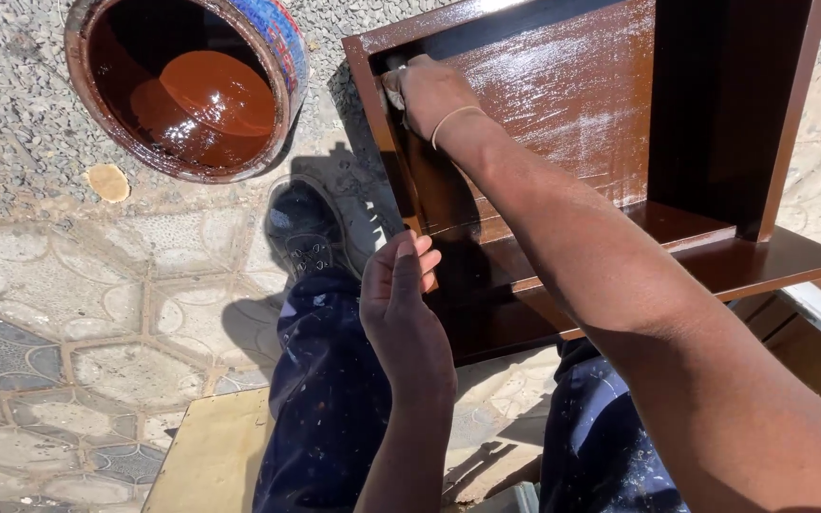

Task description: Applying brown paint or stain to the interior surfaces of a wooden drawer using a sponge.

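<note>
**Stain on most of the box, far panel streaky**

Fingers first: the right hand [427, 90] is curled tight around a small pale wad, a rag or sponge by the look of it, pressed into the far left corner of the brown wooden box [563, 171]. The wad is mostly hidden under the knuckles, so what it is I cannot tell for sure. The left hand [399, 285] sits nearer, fingers together and lightly bent, resting against the box's near left edge, gripping nothing.

Outward now. The box lies open-side-up across the person's knees, right of centre. Its near ledges and the right divider look dark, wet and evenly coated. The big far panel shows pale scratchy streaks, so by my reading that face needs more working in.

Far left on the gravel stands the open paint can [187, 85], brown stain pooled low inside. One paint-flecked shoe [311, 228] rests on the patterned tiles [78, 313].
</note>
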